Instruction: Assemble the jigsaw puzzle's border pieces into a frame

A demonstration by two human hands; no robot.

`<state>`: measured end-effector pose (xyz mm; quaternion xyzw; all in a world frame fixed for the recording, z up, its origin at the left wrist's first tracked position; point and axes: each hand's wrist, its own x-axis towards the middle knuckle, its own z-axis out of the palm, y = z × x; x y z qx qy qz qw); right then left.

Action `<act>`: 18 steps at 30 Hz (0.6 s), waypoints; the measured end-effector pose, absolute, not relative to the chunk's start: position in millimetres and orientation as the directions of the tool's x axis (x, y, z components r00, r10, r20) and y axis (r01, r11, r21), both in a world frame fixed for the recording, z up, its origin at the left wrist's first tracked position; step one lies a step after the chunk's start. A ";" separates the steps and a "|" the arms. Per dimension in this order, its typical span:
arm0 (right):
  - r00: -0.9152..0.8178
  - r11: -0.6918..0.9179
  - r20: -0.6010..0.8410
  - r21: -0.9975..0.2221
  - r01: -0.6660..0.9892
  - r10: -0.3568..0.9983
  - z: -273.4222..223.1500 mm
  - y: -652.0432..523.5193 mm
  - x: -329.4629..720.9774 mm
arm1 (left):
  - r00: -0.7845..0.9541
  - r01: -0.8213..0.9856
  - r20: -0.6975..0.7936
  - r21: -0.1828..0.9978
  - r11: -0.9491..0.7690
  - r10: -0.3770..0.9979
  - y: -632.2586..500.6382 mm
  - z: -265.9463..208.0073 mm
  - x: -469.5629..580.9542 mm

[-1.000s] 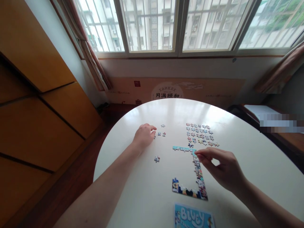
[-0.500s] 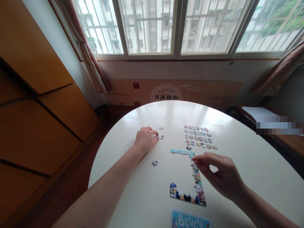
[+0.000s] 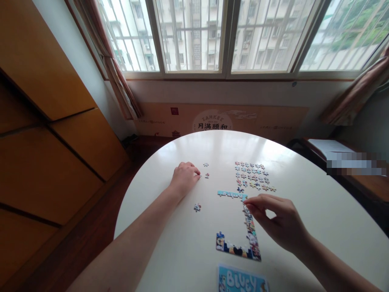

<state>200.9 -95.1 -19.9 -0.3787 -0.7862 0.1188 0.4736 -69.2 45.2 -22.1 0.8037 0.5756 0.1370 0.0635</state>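
Observation:
My left hand (image 3: 185, 178) rests on the table with its fingers curled together over a jigsaw piece, of which only a sliver shows at the fingertips. Two loose jigsaw pieces lie just right of it, and another loose piece (image 3: 197, 207) sits nearer to me. My right hand (image 3: 278, 217) is closed in a pinch at the upper right corner of the partly joined jigsaw border (image 3: 251, 231). What lies between those fingertips is hidden. The border runs along the top, right side and bottom, with a short stretch at the lower left.
Rows of loose jigsaw pieces (image 3: 252, 177) lie beyond the border on the round white table (image 3: 158, 251). A blue box marked "BLUEY" (image 3: 241, 280) is at the near edge of view. Wooden cabinets (image 3: 75, 150) stand left, and a side table with papers (image 3: 328, 146) right.
The left fingers have drawn slightly left, and the piece under them shows less. My right hand keeps its pinch at the border's corner. The view has shifted slightly.

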 end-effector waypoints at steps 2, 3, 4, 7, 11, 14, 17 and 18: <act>-0.272 0.687 0.652 -0.547 0.478 0.708 -20.0 -94.8 200.7 | 0.304 0.899 0.138 0.285 -0.332 0.943 45.2 -21.9 -68.9; -0.275 0.688 0.650 -0.547 0.476 0.708 -20.0 -94.8 200.4 | 0.302 0.895 0.130 0.302 -0.328 0.945 45.1 -21.6 -68.9; -0.279 0.690 0.650 -0.547 0.474 0.707 -19.8 -94.8 200.1 | 0.301 0.891 0.119 0.317 -0.324 0.946 44.9 -21.2 -69.0; -0.289 0.696 0.650 -0.544 0.470 0.703 -18.7 -94.9 198.9 | 0.318 0.878 0.098 0.344 -0.332 0.943 44.1 -19.1 -69.2; -0.296 0.698 0.648 -0.542 0.468 0.701 -16.8 -95.2 197.6 | 0.363 0.856 0.101 0.356 -0.375 0.926 43.3 -14.8 -70.5; -0.298 0.700 0.648 -0.543 0.463 0.700 -15.7 -95.0 197.2 | 0.371 0.807 0.086 0.462 -0.367 0.925 40.6 -10.1 -72.2; -0.295 0.700 0.649 -0.548 0.459 0.702 -16.6 -94.4 196.6 | 0.364 0.649 0.032 0.708 -0.279 0.931 30.3 -1.9 -68.1; -0.290 0.697 0.648 -0.552 0.457 0.704 -17.5 -94.1 196.2 | 0.375 0.573 0.001 0.786 -0.232 0.927 24.8 1.4 -64.4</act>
